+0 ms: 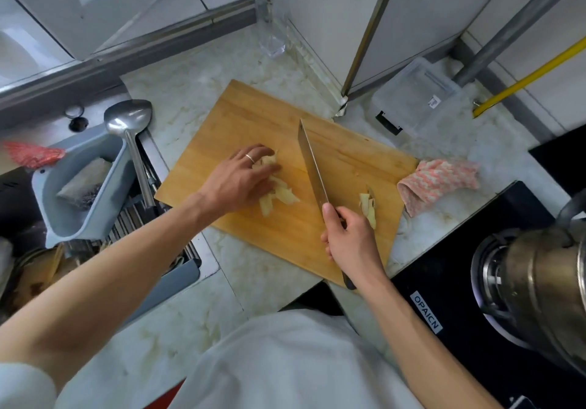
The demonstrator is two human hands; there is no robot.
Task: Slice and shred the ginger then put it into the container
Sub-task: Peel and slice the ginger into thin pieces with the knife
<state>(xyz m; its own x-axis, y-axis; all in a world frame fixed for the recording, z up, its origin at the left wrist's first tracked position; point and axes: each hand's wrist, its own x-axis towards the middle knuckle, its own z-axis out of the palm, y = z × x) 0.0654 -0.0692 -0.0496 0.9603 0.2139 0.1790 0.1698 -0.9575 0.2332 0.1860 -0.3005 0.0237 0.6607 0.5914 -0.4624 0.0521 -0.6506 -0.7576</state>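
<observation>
We've got the right hand (347,239) wrapped tight round the handle of the knife (312,163), blade angled across the cutting board (253,113). Our left hand (242,180) lies on the pile of ginger slices (279,191) mid-board, fingers fairly straight and pressing down, not curled round anything. A smaller heap of ginger pieces (367,204) sits just right of the blade, by the right hand. Off the board's far right corner, the clear plastic container (415,97) waits on the counter, with a pink cloth (437,180) nearer us.
</observation>
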